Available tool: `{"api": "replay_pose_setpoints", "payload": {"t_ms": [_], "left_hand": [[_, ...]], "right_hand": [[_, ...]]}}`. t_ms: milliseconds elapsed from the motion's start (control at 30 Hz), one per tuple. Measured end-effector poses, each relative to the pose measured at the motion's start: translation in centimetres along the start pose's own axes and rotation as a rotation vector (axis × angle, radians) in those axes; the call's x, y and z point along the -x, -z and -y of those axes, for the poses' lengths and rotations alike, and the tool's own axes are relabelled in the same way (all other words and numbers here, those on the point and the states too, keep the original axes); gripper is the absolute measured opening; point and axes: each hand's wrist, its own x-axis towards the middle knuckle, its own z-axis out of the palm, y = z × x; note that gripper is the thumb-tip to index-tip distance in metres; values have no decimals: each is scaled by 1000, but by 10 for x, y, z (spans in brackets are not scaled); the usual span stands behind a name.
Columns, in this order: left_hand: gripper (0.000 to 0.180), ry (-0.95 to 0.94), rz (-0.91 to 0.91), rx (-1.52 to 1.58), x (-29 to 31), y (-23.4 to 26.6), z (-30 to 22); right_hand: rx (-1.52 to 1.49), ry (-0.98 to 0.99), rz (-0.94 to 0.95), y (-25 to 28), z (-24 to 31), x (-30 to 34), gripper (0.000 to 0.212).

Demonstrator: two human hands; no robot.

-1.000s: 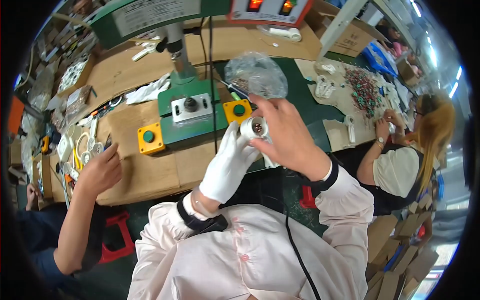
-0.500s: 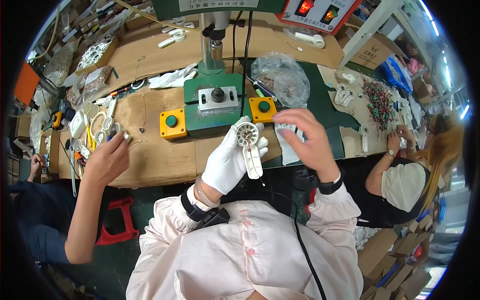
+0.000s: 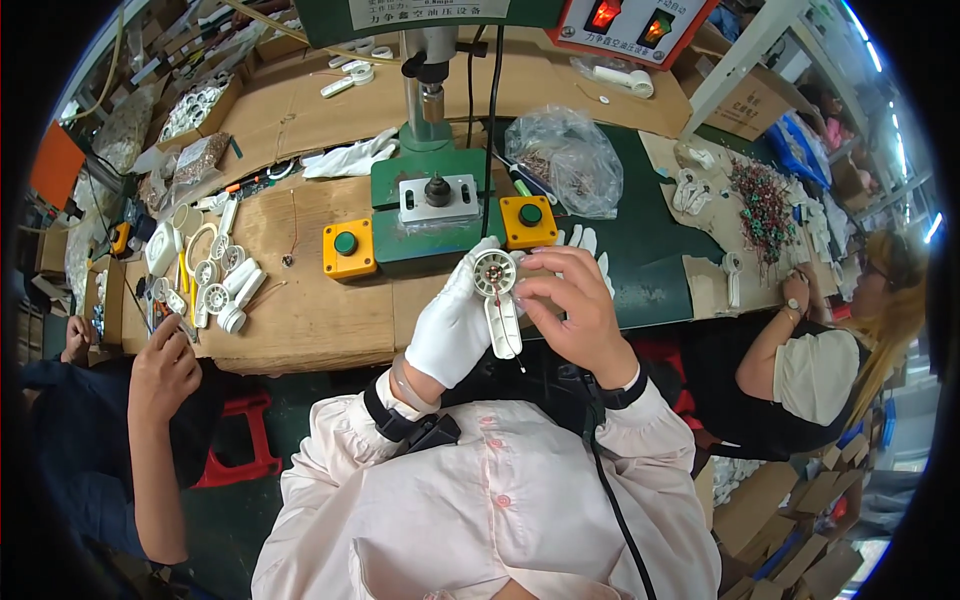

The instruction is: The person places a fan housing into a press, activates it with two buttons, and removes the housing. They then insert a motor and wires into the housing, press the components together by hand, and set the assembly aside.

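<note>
Now, mid-frame, a white fan body [image 3: 496,284] is gripped by the curled, gloved left hand [image 3: 445,325]; the bare right hand [image 3: 572,312] is held half-open alongside, contact unclear. Light, stiff, probably; best grasped by its handle [image 3: 504,336].

The left hand [image 3: 447,315] is covered by a white glove [image 3: 432,342], and its fingers are curled up in a hold. The right hand [image 3: 572,312] is bare, with its fingers bent and a little apart, pointed at the left one. Both arms [image 3: 655,440] are bent and covered by pale pink sleeves [image 3: 335,440].
</note>
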Motion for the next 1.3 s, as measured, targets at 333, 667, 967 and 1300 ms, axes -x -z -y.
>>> {"api": "replay_pose_setpoints", "payload": {"t_ms": [333,667,967,1300], "left_hand": [[48,62,15,-7,1,2,3],[46,60,27,-9,2,-2,1],[43,59,15,4,3,2,2],[44,55,17,-18,1,3,2]], "right_hand": [[65,52,93,3,-6,-25,27],[29,38,198,1,-10,-32,25],[22,9,189,-3,-11,-31,21],[15,-9,211,-2,-12,-32,20]]}}
